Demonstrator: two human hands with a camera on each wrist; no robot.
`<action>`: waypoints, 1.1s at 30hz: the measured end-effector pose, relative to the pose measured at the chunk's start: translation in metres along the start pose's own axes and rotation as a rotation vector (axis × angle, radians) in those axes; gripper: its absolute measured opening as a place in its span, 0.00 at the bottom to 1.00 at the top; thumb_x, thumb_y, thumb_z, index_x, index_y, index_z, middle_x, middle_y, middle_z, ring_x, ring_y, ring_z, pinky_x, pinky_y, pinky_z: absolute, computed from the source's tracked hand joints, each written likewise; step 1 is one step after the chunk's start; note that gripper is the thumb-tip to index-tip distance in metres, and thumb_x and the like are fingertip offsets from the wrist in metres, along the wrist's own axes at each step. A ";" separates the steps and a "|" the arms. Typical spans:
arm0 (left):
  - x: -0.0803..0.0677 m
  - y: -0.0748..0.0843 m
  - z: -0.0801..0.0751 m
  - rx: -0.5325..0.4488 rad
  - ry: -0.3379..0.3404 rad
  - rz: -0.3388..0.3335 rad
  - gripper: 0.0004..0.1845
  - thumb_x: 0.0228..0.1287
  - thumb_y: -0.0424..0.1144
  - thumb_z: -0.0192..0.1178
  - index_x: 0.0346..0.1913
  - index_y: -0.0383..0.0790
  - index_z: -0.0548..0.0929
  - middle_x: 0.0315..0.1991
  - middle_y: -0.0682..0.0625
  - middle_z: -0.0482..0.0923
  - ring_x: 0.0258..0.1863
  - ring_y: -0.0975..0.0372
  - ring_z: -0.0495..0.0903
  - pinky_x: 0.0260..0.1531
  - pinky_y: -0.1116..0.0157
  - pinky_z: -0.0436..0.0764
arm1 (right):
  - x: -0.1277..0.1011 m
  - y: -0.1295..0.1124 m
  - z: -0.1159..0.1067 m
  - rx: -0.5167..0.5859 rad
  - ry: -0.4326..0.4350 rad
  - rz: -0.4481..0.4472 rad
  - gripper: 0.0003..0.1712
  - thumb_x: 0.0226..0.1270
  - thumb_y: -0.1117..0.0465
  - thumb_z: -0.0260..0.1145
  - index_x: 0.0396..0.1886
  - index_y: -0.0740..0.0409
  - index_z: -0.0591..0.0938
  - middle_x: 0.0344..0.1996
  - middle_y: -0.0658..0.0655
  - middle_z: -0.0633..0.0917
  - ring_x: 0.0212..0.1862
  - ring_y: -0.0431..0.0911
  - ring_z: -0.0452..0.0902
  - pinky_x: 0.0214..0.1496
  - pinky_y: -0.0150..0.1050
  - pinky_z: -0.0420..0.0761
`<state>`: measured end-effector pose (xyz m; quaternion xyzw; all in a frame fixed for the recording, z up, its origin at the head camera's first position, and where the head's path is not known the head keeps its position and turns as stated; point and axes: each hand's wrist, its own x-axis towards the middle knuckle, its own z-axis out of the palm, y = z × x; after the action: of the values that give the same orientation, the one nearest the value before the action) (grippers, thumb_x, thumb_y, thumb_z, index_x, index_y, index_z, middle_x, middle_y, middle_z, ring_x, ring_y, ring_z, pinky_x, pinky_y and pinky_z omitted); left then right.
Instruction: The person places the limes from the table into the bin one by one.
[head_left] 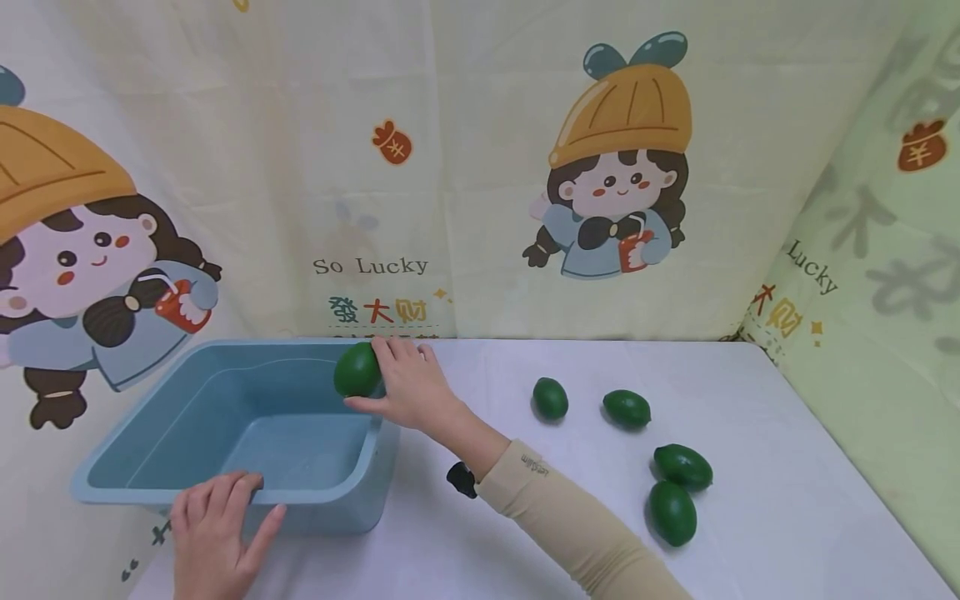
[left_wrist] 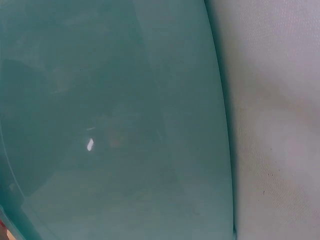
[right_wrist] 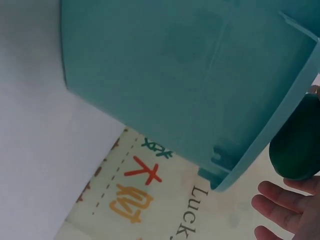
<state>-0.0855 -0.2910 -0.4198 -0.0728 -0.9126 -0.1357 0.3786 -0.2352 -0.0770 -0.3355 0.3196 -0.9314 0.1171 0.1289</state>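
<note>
The right hand (head_left: 411, 385) holds one green fruit (head_left: 357, 369) in its grip over the blue tub's (head_left: 120, 433) right rim; the left hand (head_left: 219, 530) rests open on the near rim. Loading step, apparently; releasing comes next, four fruits (head_left: 630, 407) wait right.

smooth matt blue plastic tub (head_left: 352, 487), glossy green limes (head_left: 626, 408), white cloth-textured tabletop (head_left: 750, 400), printed fabric backdrop (head_left: 465, 167)

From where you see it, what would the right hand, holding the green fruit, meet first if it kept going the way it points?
Likely nothing at once: the right hand holds the green fruit above the blue tub, pointing left over its open inside. The tub's far-left wall probably comes first, though depth is unclear.
</note>
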 end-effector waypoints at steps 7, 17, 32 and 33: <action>0.001 0.001 -0.002 0.001 -0.005 -0.012 0.36 0.62 0.67 0.36 0.36 0.33 0.73 0.39 0.38 0.69 0.39 0.45 0.60 0.44 0.44 0.52 | 0.003 -0.012 0.005 -0.027 -0.035 -0.026 0.48 0.52 0.26 0.51 0.65 0.51 0.62 0.56 0.49 0.71 0.57 0.42 0.66 0.54 0.40 0.67; 0.002 0.001 -0.002 0.014 -0.003 -0.002 0.38 0.62 0.68 0.33 0.35 0.31 0.73 0.38 0.37 0.69 0.39 0.44 0.60 0.43 0.44 0.52 | 0.006 -0.024 0.009 -0.082 -0.074 -0.074 0.46 0.50 0.24 0.51 0.62 0.47 0.64 0.53 0.47 0.72 0.54 0.41 0.67 0.53 0.38 0.67; 0.003 0.002 -0.004 0.012 -0.036 -0.015 0.34 0.64 0.64 0.38 0.36 0.31 0.72 0.38 0.37 0.68 0.40 0.45 0.60 0.44 0.44 0.52 | 0.007 -0.033 0.016 -0.123 -0.108 -0.101 0.45 0.51 0.24 0.50 0.63 0.45 0.63 0.52 0.45 0.71 0.51 0.40 0.67 0.53 0.39 0.65; 0.003 0.002 -0.004 0.012 -0.036 -0.017 0.34 0.64 0.64 0.38 0.36 0.31 0.72 0.38 0.37 0.68 0.40 0.45 0.60 0.44 0.44 0.52 | 0.007 -0.033 0.016 -0.122 -0.116 -0.101 0.45 0.52 0.25 0.50 0.64 0.45 0.62 0.53 0.45 0.71 0.52 0.40 0.66 0.54 0.40 0.64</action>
<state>-0.0848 -0.2904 -0.4146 -0.0652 -0.9208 -0.1319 0.3612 -0.2225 -0.1115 -0.3436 0.3639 -0.9254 0.0347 0.0998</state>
